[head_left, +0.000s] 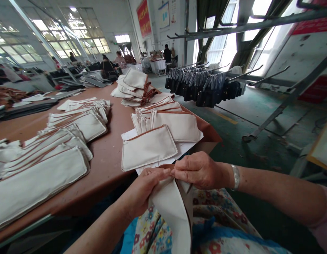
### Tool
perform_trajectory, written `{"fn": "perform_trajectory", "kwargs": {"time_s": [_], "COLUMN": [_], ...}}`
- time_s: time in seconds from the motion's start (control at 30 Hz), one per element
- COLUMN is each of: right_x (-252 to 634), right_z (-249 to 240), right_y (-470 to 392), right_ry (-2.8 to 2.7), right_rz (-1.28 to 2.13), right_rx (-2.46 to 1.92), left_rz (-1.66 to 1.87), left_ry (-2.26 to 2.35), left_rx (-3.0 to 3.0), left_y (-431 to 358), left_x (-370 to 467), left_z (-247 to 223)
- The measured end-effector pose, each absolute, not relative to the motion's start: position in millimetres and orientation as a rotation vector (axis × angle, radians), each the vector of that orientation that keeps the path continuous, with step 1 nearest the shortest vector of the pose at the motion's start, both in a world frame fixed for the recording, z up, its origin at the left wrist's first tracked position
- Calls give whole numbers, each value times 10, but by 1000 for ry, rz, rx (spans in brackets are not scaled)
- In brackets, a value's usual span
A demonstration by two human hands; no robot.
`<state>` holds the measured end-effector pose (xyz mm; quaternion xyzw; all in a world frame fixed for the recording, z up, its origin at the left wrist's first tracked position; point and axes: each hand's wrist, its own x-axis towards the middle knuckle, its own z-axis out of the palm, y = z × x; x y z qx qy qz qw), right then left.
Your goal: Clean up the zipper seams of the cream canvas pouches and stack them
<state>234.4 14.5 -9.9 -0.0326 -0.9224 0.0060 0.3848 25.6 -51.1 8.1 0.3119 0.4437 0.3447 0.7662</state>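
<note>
A cream fabric pouch [172, 210] with a brown edge hangs down over my lap, its upper end between my two hands. My left hand [145, 188] is closed on the pouch's top from the left, thumb and fingers pressed together. From the right, my right hand [196, 171] pinches the brown edge at the same corner; its fingertips touch those of my left hand. What lies right under the right fingertips is hidden. Just beyond my hands, a finished-looking cream pouch [149, 148] lies flat on a white sheet [190, 145] at the table edge.
Rows of cream pouches [44, 176] cover the left of the brown table [118, 130]. More pouches [134, 86] are stacked farther back. On the right stands a metal rack [272, 116] with black pieces [206, 88] hanging from it. Several people sit in the background.
</note>
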Motion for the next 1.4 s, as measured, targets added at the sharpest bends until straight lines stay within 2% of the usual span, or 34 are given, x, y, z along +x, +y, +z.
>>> {"fn": "perform_trajectory", "kwargs": {"time_s": [0.2,0.3,0.4,0.6,0.7,0.9,1.2,1.4], "right_x": [2398,2411,2425,2429,2425,2414,2396,2327], "right_z": [-16,-19,-21,134,262,414,332,339], "right_y": [109,69,-26,-153,-59,152,220,201], "right_ry": [-2425,-2438,-2479,-2080,-2039,-2250,-1965,-2130], "right_rz": [-335,-377,-94,1099,1413,1705,2097,1900], "right_rx": [108,136,11,-515,-684,-690,-793,-724], "left_rz": [686,673,638,511,475,413,479,475], "left_ry": [972,963,998,1112,1172,1266,1263,1286], "left_rx": [711,770,891,1369,1554,1887,1978,2013], "left_y": [-517,-532,-558,-544,-531,-542,-527,-511], "left_x": [232,210,197,178,186,229,199,213], "left_z": [35,52,125,346,462,617,641,627]}}
